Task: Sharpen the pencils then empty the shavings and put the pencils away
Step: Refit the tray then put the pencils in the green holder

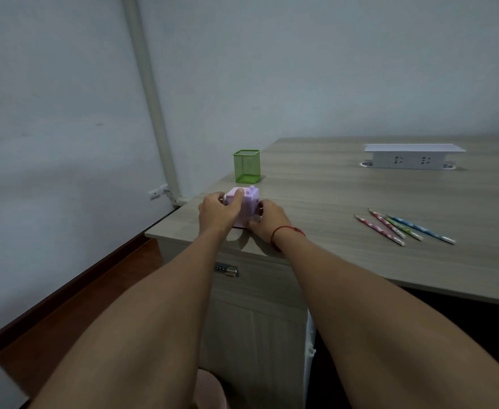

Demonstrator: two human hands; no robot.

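Observation:
A small purple box-shaped pencil sharpener (249,202) stands near the left corner of the wooden desk (345,202). My left hand (217,212) grips its left side and top. My right hand (267,221), with a red string at the wrist, holds its right side low down, where its fingers hide part of the body. Several patterned pencils (401,227) lie side by side on the desk to the right, apart from both hands. A green mesh pencil cup (246,166) stands upright just behind the sharpener.
A white power strip box (413,156) sits at the back right of the desk. The desk's front edge runs under my forearms, with a locked drawer front (227,270) below it. A wall with a white pipe (153,95) stands to the left.

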